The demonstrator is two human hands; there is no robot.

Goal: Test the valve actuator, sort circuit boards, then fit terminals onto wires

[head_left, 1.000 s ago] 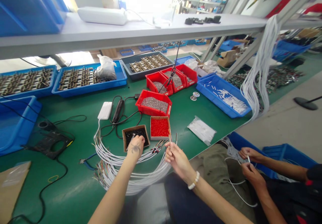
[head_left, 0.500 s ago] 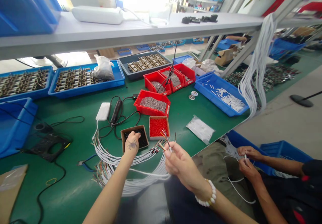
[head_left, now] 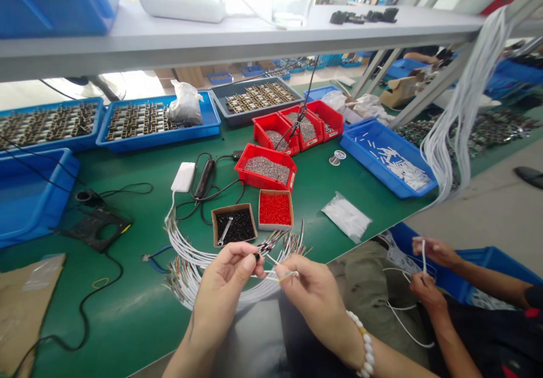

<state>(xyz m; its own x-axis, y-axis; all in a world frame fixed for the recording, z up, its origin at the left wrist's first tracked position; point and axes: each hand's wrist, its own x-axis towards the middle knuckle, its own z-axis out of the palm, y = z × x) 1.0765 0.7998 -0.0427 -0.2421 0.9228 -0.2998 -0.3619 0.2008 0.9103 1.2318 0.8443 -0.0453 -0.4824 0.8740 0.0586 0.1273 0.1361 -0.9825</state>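
Note:
In front of me my left hand (head_left: 224,287) pinches a small black piece (head_left: 257,257) between thumb and fingertips. Close beside it, my right hand (head_left: 316,296) grips the stripped end of a white cable, whose thin coloured wires (head_left: 288,276) fan out near the thumb. One wire points at the black piece; whether they touch I cannot tell. Just beyond the hands is a cardboard box (head_left: 215,230) of small black pieces with a wrench (head_left: 225,231) lying on top. Next to it is a box (head_left: 275,227) of small red pieces. White cables (head_left: 186,253) lie bundled beneath my hands.
Red bins (head_left: 241,173) of small metal parts stand behind the boxes. A blue tray (head_left: 360,160) of white pieces and a bag (head_left: 348,217) are to the right. Another person's hands (head_left: 428,270) hold white cable at lower right. A shelf (head_left: 254,44) crosses above the bench.
My left hand has come out of the box of black pieces with one piece and moved beside my right hand. The right hand has turned and lowered the wires. The camera view has shifted.

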